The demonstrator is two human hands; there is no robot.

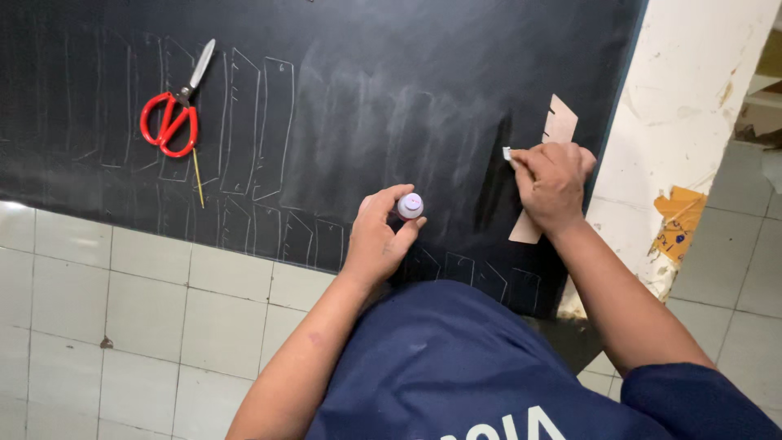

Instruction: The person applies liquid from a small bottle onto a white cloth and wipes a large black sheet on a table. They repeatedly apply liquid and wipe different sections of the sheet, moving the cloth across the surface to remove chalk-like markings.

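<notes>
A large black sheet (342, 98) lies on the tiled floor, marked with chalk outlines of long narrow shapes. My right hand (552, 183) presses a tan cardboard template (559, 124) onto the sheet near its right edge and pinches a small white piece of chalk (507, 153) at its fingertips. My left hand (379, 236) grips a small bottle with a pale lilac cap (410, 205), held upright over the sheet's near edge. Most of the template is hidden under my right hand.
Red-handled scissors (173, 114) lie on the sheet at the upper left, with a thin yellow stick (198, 179) just below them. White floor tiles (122, 310) spread to the left. A white pillar (676, 122) with yellow tape scraps (676, 220) stands at the right.
</notes>
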